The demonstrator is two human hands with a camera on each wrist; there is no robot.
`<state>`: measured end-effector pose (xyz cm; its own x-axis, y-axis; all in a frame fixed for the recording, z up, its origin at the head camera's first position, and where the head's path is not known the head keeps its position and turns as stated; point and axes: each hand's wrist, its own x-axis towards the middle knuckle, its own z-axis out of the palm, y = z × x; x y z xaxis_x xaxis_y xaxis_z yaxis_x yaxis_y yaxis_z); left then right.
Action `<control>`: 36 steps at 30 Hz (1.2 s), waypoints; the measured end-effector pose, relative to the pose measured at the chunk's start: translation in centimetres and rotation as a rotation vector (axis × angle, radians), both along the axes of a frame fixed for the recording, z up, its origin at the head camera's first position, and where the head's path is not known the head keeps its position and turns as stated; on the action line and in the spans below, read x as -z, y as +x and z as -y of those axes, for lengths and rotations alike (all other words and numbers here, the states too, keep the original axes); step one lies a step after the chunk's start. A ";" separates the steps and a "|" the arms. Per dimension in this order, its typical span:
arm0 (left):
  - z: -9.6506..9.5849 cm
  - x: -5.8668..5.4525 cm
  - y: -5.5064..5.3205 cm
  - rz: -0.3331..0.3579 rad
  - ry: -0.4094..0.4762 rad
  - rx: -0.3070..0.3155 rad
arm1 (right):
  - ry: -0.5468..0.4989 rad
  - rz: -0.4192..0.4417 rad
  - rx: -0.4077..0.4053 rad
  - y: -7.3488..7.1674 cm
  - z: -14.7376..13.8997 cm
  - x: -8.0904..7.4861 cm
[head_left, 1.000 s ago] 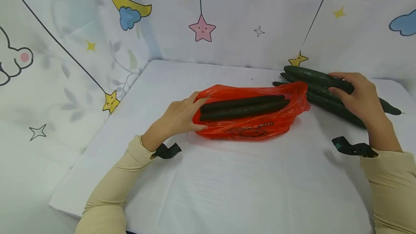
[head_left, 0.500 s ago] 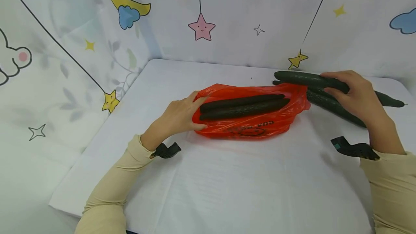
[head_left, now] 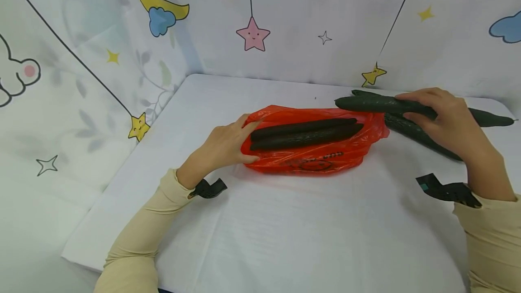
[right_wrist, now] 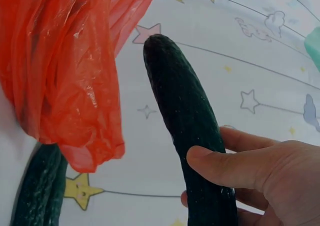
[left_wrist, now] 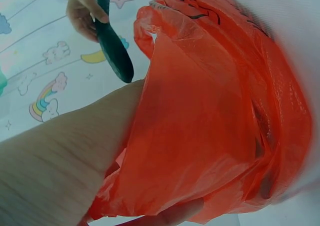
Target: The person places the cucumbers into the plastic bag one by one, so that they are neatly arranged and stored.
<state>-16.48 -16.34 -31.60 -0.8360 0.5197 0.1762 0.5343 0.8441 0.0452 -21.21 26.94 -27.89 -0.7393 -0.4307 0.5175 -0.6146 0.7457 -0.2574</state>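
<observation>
Cucumber [head_left: 378, 104] lifted off table [head_left: 285, 229], tip just beside bag [head_left: 313, 157] mouth | right hand [head_left: 443, 116] grasps its middle, thumb over top | left hand [head_left: 224, 146] pinches bag's left rim | two cucumbers [head_left: 305, 134] inside bag | more cucumbers [head_left: 419, 135] lie below right hand

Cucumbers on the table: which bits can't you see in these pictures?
- Cucumbers behind the right hand, head view: the hand and the held cucumber hide their count.
- Red bag print, head view: too small to read.
- Left hand, left wrist view: fingers behind the plastic.
</observation>
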 end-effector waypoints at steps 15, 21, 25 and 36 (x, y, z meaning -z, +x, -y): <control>0.2 -0.1 0.0 -0.004 -0.009 -0.002 | 0.066 0.002 -0.134 0.2 0.5 -0.2; -0.1 -0.1 -0.2 -0.008 -0.018 0.008 | 0.119 0.070 -0.147 0.3 1.1 0.3; -0.3 -0.2 -0.4 -0.004 -0.033 0.012 | 0.160 0.104 -0.157 0.4 1.7 0.7; -0.2 0.0 0.0 0.004 -0.029 0.002 | 0.206 0.103 -0.244 0.5 4.0 1.5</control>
